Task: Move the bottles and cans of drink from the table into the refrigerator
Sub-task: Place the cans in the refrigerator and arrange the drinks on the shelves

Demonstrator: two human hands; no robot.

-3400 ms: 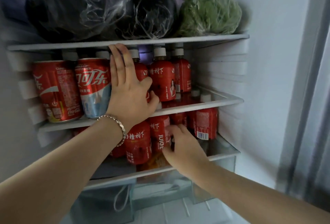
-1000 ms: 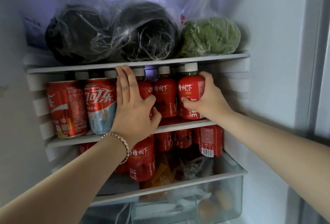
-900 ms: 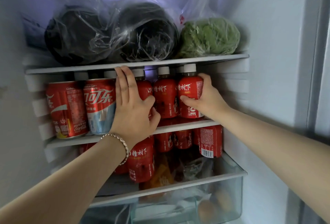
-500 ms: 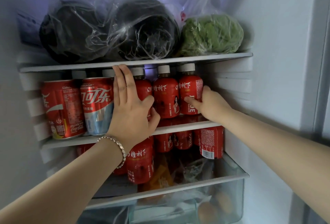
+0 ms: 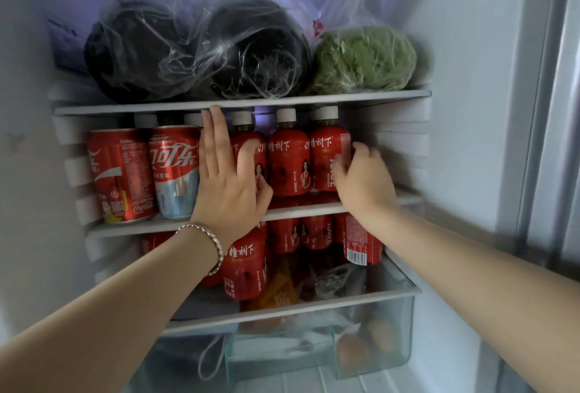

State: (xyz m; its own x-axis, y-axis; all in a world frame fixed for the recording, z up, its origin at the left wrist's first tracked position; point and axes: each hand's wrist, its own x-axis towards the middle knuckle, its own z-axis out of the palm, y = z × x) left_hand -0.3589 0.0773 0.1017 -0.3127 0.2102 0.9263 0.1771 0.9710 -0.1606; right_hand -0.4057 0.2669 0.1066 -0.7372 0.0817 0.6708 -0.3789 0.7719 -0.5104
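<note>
Two red cola cans (image 5: 120,173) (image 5: 174,170) stand at the left of the refrigerator's middle shelf (image 5: 141,225). To their right stands a row of red juice bottles (image 5: 287,160) with white caps. My left hand (image 5: 226,179) lies flat against the leftmost front bottle, fingers straight up beside the second can, thumb on the bottle. My right hand (image 5: 364,179) curls around the lower right side of the rightmost bottle (image 5: 326,154), which stands upright on the shelf. More red bottles (image 5: 244,270) and a can (image 5: 361,245) stand on the shelf below.
The top shelf holds two dark bundles in clear plastic bags (image 5: 260,50) and a wrapped green vegetable (image 5: 364,60). A clear crisper drawer (image 5: 314,345) with bagged food sits at the bottom. The fridge's white side wall (image 5: 470,110) is to the right.
My right hand rose from the lower shelf with a red bottle, set it at the right end of the middle shelf and slid down its side. My left hand stayed put.
</note>
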